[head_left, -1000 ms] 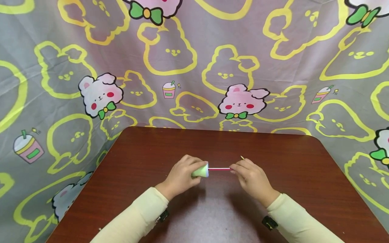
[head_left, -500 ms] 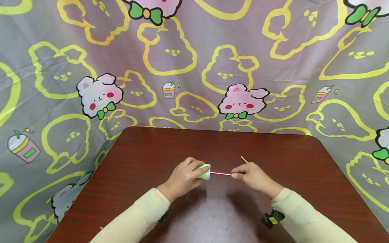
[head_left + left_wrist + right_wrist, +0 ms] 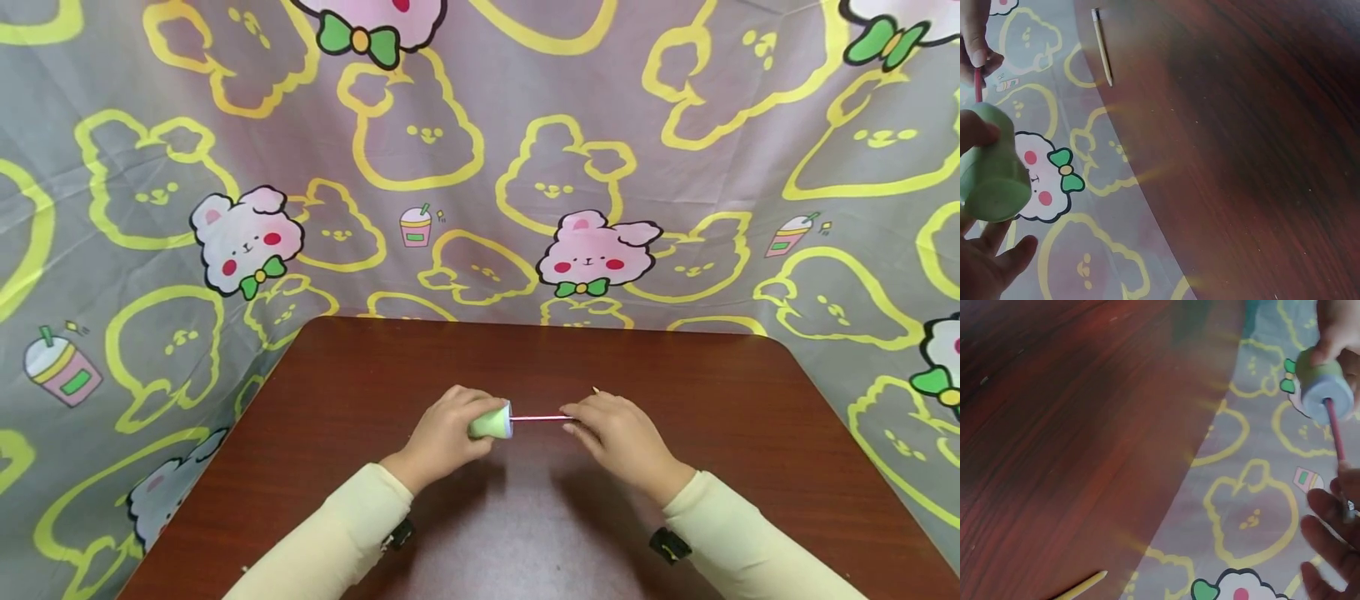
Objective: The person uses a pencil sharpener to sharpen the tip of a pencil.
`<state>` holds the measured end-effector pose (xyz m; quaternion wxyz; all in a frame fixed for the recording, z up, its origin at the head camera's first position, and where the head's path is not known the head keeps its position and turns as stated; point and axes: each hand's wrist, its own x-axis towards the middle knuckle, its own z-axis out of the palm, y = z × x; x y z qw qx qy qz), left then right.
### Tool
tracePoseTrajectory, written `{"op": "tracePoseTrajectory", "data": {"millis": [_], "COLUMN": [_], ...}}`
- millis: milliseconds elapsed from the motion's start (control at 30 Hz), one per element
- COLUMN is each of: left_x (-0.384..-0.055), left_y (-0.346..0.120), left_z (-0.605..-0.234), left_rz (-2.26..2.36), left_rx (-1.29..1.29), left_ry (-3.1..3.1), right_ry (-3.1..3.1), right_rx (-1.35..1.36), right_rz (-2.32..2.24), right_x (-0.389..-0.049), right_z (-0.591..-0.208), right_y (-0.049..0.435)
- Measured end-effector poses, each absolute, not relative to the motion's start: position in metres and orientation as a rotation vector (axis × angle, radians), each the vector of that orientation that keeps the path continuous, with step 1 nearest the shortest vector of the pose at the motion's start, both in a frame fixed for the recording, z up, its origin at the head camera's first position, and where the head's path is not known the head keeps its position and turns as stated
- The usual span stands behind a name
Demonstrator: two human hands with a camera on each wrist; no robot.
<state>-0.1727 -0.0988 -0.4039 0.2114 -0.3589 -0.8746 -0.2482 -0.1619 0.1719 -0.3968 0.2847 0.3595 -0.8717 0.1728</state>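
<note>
pencil sharpener (image 3: pixel 491 422), the green one: where is it?

toward six o'clock from the head view's middle, gripped in the left hand (image 3: pixel 444 429), pale blue end facing three o'clock.

and the right hand (image 3: pixel 628 437)?

pinching the red pencil (image 3: pixel 536 417), which runs from that end's hole toward three o'clock.

what lies on the surface (image 3: pixel 420 358)?

a yellow pencil (image 3: pixel 1102 49), at the right hand's eleven o'clock, mostly hidden by it in the head view.

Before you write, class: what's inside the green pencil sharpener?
The red pencil goes into the pencil sharpener through its pale end; the inserted part and anything deeper are covered.
</note>
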Motion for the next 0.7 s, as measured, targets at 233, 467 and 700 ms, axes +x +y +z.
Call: {"op": "tracePoseTrajectory", "data": {"millis": [233,467,700], "left_x": [-0.170,-0.173,-0.173], "left_y": [-0.099,-0.098,-0.098], "left_z": [-0.401,-0.408,-0.409], "left_rz": [-0.637,-0.415,-0.372], "left_rx": [-1.054,-1.197,-1.226], "left_ry": [-2.413,-2.157,-2.119], "right_ry": [-2.336,-2.903,-3.008], "right_rx": [0.959,0.688,0.487], "right_rz": [0.533,1.282,1.847], "right_x": [-0.157,-0.155,-0.160], "right_z": [-0.402,-0.392,-0.387], "right_y": [0.168,0.170,0.173]}}
